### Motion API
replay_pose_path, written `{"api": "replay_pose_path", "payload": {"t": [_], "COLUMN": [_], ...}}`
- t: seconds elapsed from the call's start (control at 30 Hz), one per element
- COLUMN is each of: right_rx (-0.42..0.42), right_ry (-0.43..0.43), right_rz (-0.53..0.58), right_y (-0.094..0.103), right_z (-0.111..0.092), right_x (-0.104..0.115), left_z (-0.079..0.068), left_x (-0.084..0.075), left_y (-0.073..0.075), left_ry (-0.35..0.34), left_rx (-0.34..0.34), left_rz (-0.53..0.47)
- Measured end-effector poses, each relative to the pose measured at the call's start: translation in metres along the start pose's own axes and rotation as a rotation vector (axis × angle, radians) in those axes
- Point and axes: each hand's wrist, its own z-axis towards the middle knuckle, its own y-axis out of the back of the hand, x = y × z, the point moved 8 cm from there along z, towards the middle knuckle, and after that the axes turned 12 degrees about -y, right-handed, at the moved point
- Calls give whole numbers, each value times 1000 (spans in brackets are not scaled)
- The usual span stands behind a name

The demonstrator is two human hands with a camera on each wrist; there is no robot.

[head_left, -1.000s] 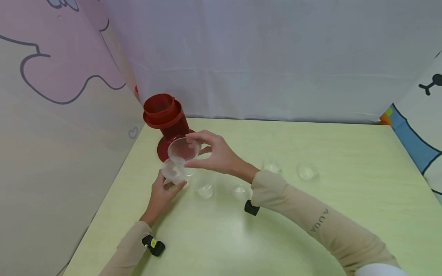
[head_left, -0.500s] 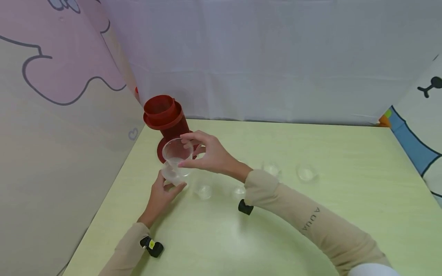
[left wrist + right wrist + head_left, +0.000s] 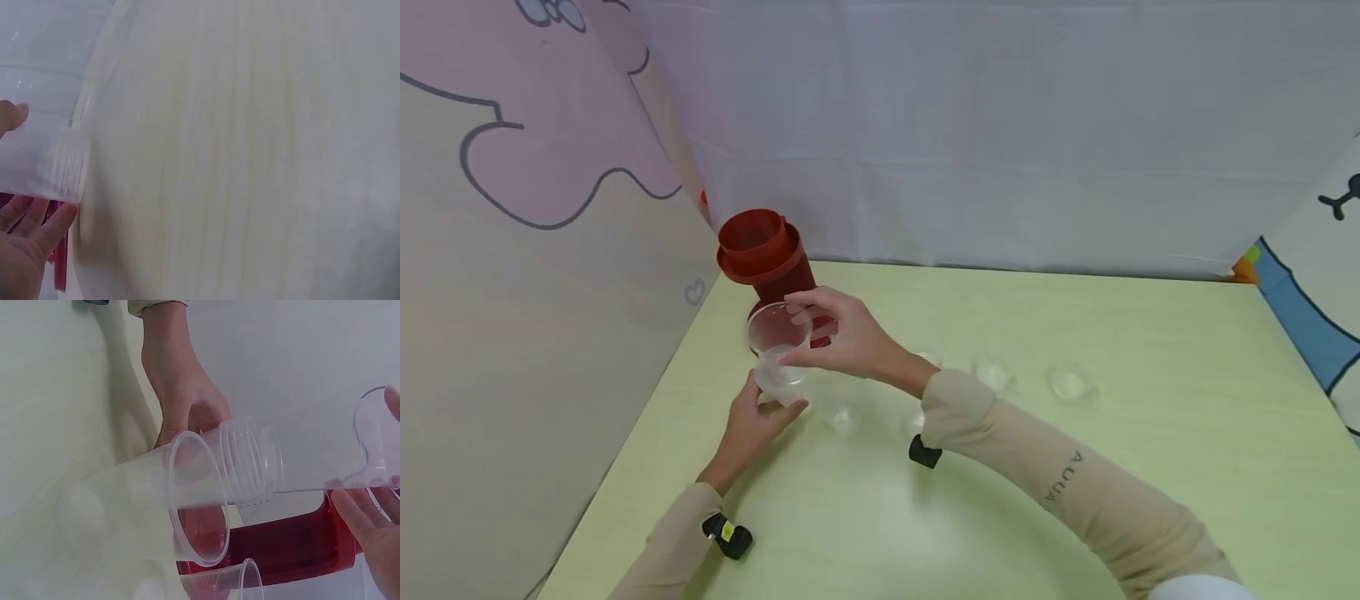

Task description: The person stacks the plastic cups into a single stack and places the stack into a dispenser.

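At the left of the table in the head view, my left hand (image 3: 751,425) grips a stack of clear plastic cups (image 3: 769,385) near its rims. Just above, my right hand (image 3: 846,333) holds another clear plastic cup (image 3: 778,329) between thumb and fingers, rim upward. This cup's lower end lines up with the stack's mouth and overlaps it in the view. In the right wrist view the several ridged rims (image 3: 244,462) of the stack adjoin the held cup (image 3: 319,444). How deep it sits inside is hard to tell. The left wrist view shows clear cup plastic (image 3: 44,94) at its left.
A red flanged cylinder on a round base (image 3: 782,275) stands right behind the hands. Several clear cups stand on the table, among them one cup (image 3: 844,419) near the left hand and another cup (image 3: 1070,383) farther right. A white curtain (image 3: 970,133) hangs behind the table.
My right hand has moved a little left, bringing its cup from beside the stack to over its mouth. The left hand and its stack have stayed nearly still.
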Motion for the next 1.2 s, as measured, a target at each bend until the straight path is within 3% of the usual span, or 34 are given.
{"api": "replay_pose_path", "payload": {"t": [0.23, 0.53, 0.83, 1.2], "right_rx": [17, 31, 65, 120], "right_ry": [-23, -46, -79, -108], "right_rz": [-12, -78, -96, -138], "right_y": [-6, -12, -18, -27], "right_z": [5, 7, 9, 9], "right_x": [-3, -10, -19, -25], "left_z": [1, 0, 0, -1], "left_x": [-28, 5, 6, 6], "left_y": [1, -1, -1, 0], "left_ry": [-19, -39, -59, -52], "left_rx": [10, -6, -31, -27], "left_rz": [9, 24, -24, 9]}}
